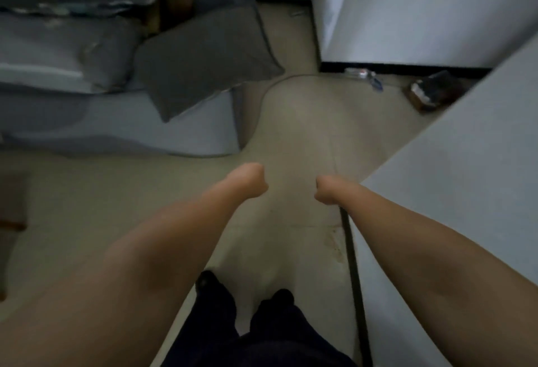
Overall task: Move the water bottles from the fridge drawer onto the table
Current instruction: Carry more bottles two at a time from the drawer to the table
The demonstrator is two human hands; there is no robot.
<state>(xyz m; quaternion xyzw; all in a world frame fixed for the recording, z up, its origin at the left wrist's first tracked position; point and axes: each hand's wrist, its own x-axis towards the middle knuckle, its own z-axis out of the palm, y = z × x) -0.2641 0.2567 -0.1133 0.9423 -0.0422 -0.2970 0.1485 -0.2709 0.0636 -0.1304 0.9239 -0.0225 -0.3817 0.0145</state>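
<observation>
- Both forearms are bare from the elbow down, with no sleeves, watch, bracelet or ring showing.
- The left hand (247,180) and right hand (327,193) wear no gloves.
- The legs are covered by dark trousers (262,337), close to black or deep navy, loose in the cloth.
- The feet (208,280) look dark too; whether socks or shoes is too blurred to tell.

Grey pillow (203,61) on sofa (116,122), cable (262,104) across floor (291,133)
</observation>
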